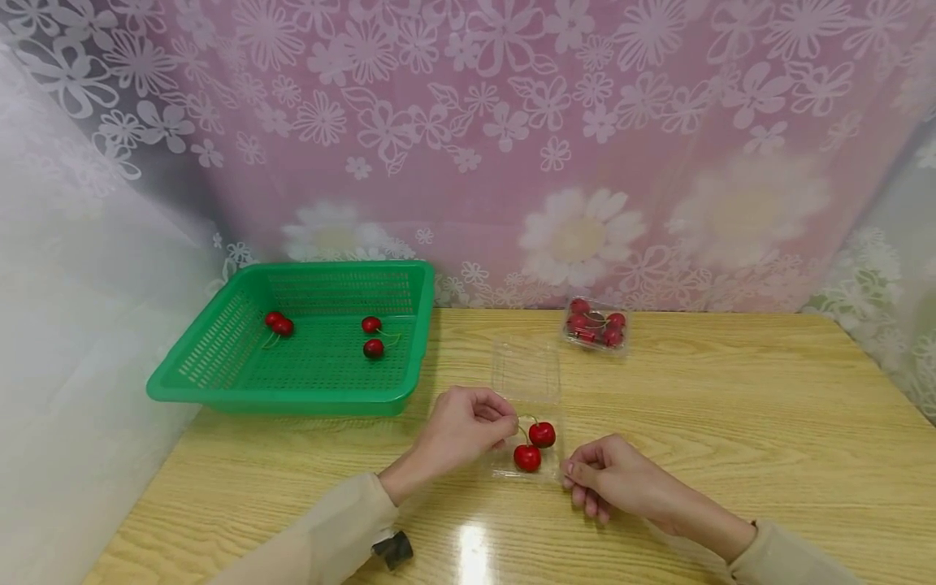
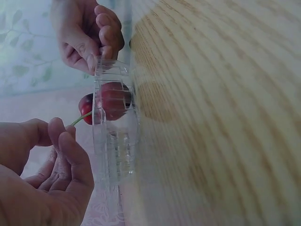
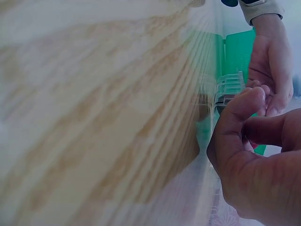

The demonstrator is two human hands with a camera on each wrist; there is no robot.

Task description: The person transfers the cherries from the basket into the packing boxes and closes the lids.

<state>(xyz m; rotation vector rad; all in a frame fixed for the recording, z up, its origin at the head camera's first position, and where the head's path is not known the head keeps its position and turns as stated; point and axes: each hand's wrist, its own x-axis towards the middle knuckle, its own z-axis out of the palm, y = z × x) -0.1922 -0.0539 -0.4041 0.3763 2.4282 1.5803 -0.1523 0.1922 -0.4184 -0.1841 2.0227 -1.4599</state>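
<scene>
A clear plastic clamshell box (image 1: 525, 372) lies with its lid folded back on the table. Two red cherries (image 1: 527, 458) with joined green stems sit in its near half. My left hand (image 1: 468, 426) pinches the stem (image 2: 82, 118) between thumb and fingertips, just left of the fruit. At the box's near right corner, my right hand (image 1: 614, 478) holds the rim between thumb and curled fingers. In the right wrist view those fingers hide most of the box and fruit.
A green plastic basket (image 1: 292, 396) stands at the left with two pairs of cherries (image 1: 373, 348) inside. Toward the back, a second clear box (image 1: 596, 325) holds several cherries. The wooden table (image 1: 738, 390) ends at a flowered pink curtain (image 1: 468, 162).
</scene>
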